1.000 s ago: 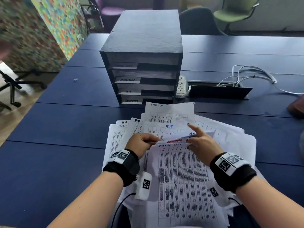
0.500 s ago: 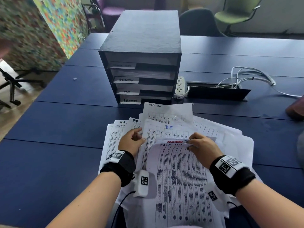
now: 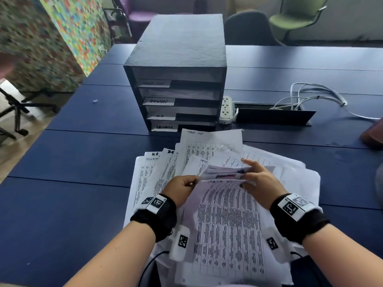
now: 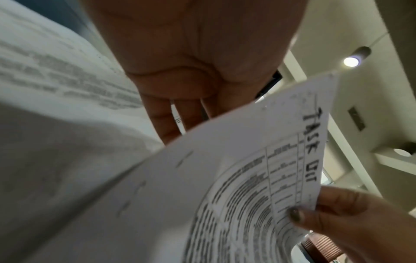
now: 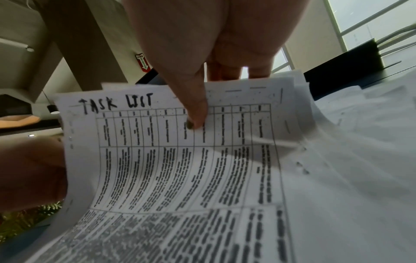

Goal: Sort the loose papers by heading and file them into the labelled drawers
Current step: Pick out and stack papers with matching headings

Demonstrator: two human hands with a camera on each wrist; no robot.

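Gripped at its top edge by both hands: one printed sheet headed TASK LIST [image 3: 226, 220], lifted off the paper pile [image 3: 290, 177].

Head view. Left hand [image 3: 180, 188] curled round the sheet's top left corner; right hand [image 3: 262, 182] pinching the top right, index finger extended toward 12 o'clock. Pile fanned over a dark blue table [image 3: 78, 162], headings H.R, SECURITY and TASK LIST legible on loose sheets. At 12 o'clock from the pile, a dark drawer unit [image 3: 178, 65] with four labelled slots, ADMIN and SECURITY readable, the top label too blurred to read. At 2 o'clock, a white power strip [image 3: 226, 108] just beside the unit, then an open cable tray [image 3: 273, 116] with white cables [image 3: 310, 96]. At 10 o'clock, a multicoloured mosaic wall panel [image 3: 68, 27]; chairs [image 3: 298, 15] beyond the table's far edge.

Left wrist view. Left hand [image 4: 186, 58] fingers tucked behind the raised sheet [image 4: 236, 186]; right thumb [image 4: 299, 215] pressed on its printed face at 4 o'clock. Ceiling with a round lamp at 2 o'clock.

Right wrist view. Right hand [image 5: 209, 44] thumb clamped on the grid of the sheet [image 5: 168, 160], fingers behind it; left hand [image 5: 31, 170] at 9 o'clock on the left margin. Window at 1 o'clock, a red fire sign at 11 o'clock.
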